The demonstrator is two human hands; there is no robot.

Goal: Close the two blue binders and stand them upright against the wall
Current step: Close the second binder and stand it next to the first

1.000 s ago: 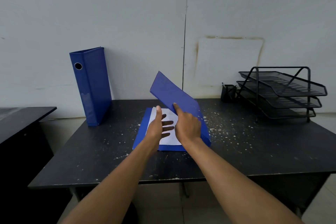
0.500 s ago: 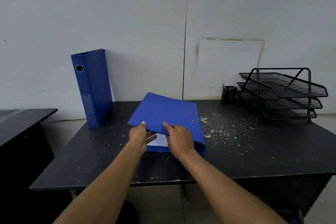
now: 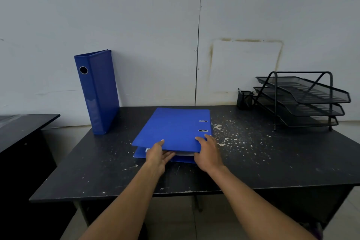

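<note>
One blue binder (image 3: 97, 91) stands upright at the back left of the black desk (image 3: 272, 161), leaning against the white wall, spine with a round hole facing me. The second blue binder (image 3: 175, 128) lies flat in the middle of the desk, its top cover lowered almost shut over white paper. My left hand (image 3: 157, 155) holds its near edge, thumb on the cover and fingers in the gap beneath. My right hand (image 3: 208, 154) grips the near right corner by the spine.
A black three-tier mesh letter tray (image 3: 303, 99) and a small black pen cup (image 3: 244, 99) stand at the back right. White paint flecks dot the desk. A second dark desk (image 3: 23, 126) adjoins on the left.
The lying binder's cover came down from a steep open angle to nearly flat. My left hand slid off the paper to the near edge; my right hand moved to the near right corner.
</note>
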